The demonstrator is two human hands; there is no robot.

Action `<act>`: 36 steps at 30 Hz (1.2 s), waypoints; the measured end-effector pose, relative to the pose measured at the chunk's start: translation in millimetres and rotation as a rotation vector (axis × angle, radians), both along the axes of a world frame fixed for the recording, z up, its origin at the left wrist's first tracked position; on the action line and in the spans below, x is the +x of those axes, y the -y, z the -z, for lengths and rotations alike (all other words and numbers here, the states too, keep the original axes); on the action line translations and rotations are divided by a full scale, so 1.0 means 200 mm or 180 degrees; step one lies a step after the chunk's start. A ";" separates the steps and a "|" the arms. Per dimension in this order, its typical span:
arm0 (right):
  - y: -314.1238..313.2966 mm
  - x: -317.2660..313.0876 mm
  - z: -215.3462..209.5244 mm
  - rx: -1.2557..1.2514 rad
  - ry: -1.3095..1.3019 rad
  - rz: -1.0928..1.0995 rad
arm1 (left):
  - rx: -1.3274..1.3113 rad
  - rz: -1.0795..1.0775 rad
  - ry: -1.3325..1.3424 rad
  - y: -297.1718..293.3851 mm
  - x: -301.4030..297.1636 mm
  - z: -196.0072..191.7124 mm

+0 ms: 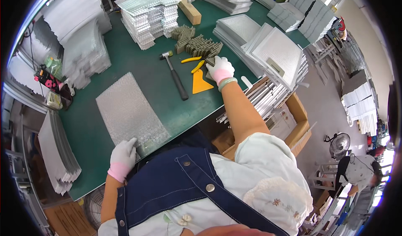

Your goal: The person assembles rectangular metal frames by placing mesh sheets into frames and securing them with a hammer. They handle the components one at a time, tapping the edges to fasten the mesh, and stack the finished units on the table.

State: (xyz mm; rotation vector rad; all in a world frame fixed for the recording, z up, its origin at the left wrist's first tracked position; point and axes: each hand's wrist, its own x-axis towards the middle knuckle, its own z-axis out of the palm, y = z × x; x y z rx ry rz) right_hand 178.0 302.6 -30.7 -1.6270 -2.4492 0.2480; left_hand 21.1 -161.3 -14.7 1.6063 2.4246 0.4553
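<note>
Far L: stack of thin grey sheets (58, 152) at L edge of green table (86, 131). L hand (122, 157), white glove w/ pink cuff, at near-L corner of mesh sheet (127, 106); one finger extended, others bent, can't tell if it pinches the edge. Mesh sheet flat on table, L of ctr; long axis diagonal, far-L to near-R, one short end pointing far-L, the other at table's near edge. Hammer (178, 79) next, apart from sheet: head far, handle pointing near & slightly R. Then yellow-handled pliers (197, 67), handles spread, ends toward L; orange scraper (201, 84) just nearer. Heap of olive pcs (201, 47) beyond. R hand (221, 69), same glove type, half curled, fingertips at a small olive pc; can't tell if gripped. Far R: stacked framed panels (278, 51).
</note>
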 end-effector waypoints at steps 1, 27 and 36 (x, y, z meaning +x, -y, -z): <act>0.00 0.02 0.04 0.0241 -0.0236 -0.0036 | 0.0216 -0.0062 -0.0025 0.00 0.05 -0.04; 0.08 0.17 -0.03 -0.0669 -0.0865 -0.0960 | 0.2132 -0.1861 0.0447 0.15 0.15 -0.02; 0.25 0.03 -0.10 0.0570 -0.1730 -0.1424 | 0.4397 0.0299 0.5838 0.26 0.14 -0.14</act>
